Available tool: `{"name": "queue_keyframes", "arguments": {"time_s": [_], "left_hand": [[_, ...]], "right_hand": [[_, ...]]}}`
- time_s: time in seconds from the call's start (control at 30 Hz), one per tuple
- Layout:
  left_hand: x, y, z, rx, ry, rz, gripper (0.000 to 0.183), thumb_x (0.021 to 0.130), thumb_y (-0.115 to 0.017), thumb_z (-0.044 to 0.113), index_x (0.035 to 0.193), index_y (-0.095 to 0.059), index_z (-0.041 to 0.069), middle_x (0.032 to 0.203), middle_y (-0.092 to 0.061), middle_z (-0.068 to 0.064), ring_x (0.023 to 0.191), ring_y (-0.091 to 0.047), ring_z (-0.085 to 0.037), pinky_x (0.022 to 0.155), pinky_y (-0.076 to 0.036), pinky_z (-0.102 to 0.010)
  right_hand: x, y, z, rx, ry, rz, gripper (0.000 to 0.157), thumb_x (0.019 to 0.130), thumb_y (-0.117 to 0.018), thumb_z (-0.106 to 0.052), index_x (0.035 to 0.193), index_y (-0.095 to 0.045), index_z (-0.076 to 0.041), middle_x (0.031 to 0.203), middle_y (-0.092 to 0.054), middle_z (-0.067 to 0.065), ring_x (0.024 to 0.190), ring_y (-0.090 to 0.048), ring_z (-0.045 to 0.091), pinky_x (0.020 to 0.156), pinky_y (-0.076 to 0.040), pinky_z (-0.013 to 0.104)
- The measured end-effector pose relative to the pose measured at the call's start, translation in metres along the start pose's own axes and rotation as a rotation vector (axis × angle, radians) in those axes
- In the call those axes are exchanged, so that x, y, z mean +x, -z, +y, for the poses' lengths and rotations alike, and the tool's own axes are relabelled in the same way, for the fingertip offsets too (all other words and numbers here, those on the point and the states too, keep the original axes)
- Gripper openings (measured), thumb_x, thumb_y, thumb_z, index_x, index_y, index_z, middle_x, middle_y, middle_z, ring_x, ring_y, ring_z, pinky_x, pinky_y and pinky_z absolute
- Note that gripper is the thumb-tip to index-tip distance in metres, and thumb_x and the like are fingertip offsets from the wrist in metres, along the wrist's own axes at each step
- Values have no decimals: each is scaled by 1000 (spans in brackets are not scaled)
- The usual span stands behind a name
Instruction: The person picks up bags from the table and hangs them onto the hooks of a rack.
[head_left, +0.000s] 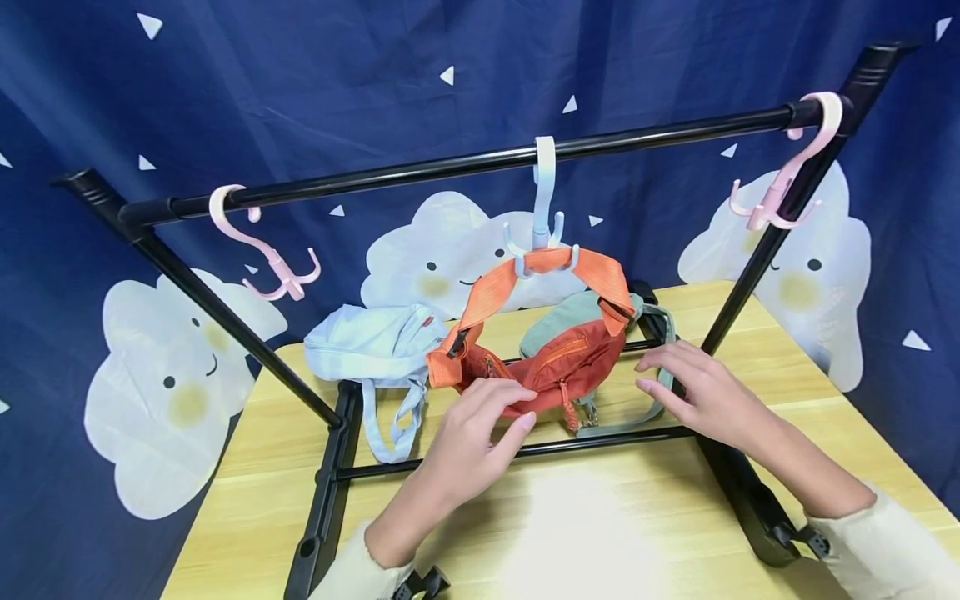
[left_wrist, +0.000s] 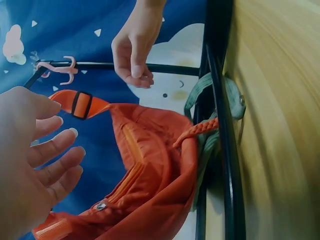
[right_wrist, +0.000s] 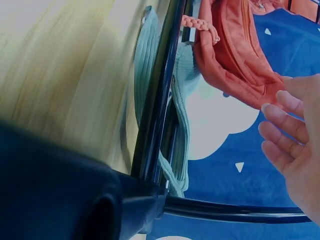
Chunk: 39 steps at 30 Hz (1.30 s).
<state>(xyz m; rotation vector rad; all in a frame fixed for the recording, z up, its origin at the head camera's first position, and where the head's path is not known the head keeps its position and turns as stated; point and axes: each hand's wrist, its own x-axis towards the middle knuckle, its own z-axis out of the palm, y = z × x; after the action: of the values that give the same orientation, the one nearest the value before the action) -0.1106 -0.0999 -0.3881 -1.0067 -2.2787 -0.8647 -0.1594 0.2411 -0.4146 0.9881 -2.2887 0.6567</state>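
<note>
An orange-red waist bag (head_left: 581,354) hangs by its orange strap (head_left: 491,292) from a pale blue multi-prong hook (head_left: 545,196) at the middle of the black rail. In the head view my left hand (head_left: 472,429) is in front of the bag's left part, fingers loosely bent. The left wrist view shows that hand (left_wrist: 30,145) beside the bag (left_wrist: 155,170), with nothing held. To the bag's right is my right hand (head_left: 705,392), fingers relaxed and holding nothing. In the right wrist view its fingers (right_wrist: 287,125) appear close to the bag's end; contact is unclear.
A light blue bag (head_left: 367,342) and a grey-green bag (head_left: 558,318) lie on the wooden table (head_left: 247,467) behind the hanging bag. Pink hooks (head_left: 276,267) hang at both ends of the black rail (head_left: 420,172). The stand's lower bar (head_left: 622,439) crosses below my hands.
</note>
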Motion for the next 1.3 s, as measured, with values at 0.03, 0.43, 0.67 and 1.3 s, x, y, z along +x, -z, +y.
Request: {"name": "queue_keyframes", "arguments": {"time_s": [0.03,0.43,0.67,1.3], "left_hand": [[1,-2,0,3,0,-11,22,99,-69,20,120,-71,13,119,-72,-1,109,-67,-14,93,-56,-30],[10,-23,3,26,26,-118,22,102,-66,25,121,-71,17,121,-71,3,115,-65,-12,100,-55,-29],[13,-35,2,1,95,-183,23,102,-65,26,124,-70,18,123,-70,4,115,-65,-13,98,-56,-31],[35,-72,7,92,108,-315,27,105,-60,32,128,-67,20,126,-68,7,117,-64,-11,96,-56,-27]], "right_hand": [[-1,0,0,-5,3,2,20,86,-81,-11,104,-73,-13,104,-73,0,99,-67,19,99,-42,16],[-8,5,5,-70,-18,-72,22,83,-82,-8,101,-72,-14,102,-73,-1,96,-68,18,93,-48,29],[-12,9,10,-105,-2,-138,21,83,-82,-9,100,-72,-15,103,-73,-2,97,-67,18,88,-51,39],[-11,9,16,-140,88,-266,39,70,-88,2,101,-71,-13,102,-69,0,93,-67,16,76,-60,36]]}}
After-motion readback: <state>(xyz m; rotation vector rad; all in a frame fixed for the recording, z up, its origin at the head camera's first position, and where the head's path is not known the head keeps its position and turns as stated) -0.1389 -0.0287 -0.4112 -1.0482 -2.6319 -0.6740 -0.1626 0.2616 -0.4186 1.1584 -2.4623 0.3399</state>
